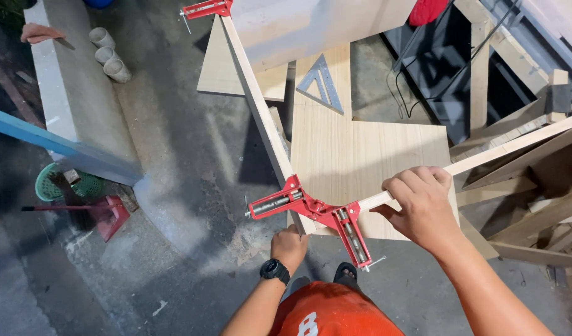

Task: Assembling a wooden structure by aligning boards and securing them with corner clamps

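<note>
Right hand (423,202), arm reaching in from the lower right, curled palm-down around a pale wooden strip (516,144) just beside the red metal corner clamp (314,214) joining it to a second strip, while the left hand (289,246), watch at the wrist, closed under that clamp.

Hands (423,202) at red corner clamp (314,214)
</note>
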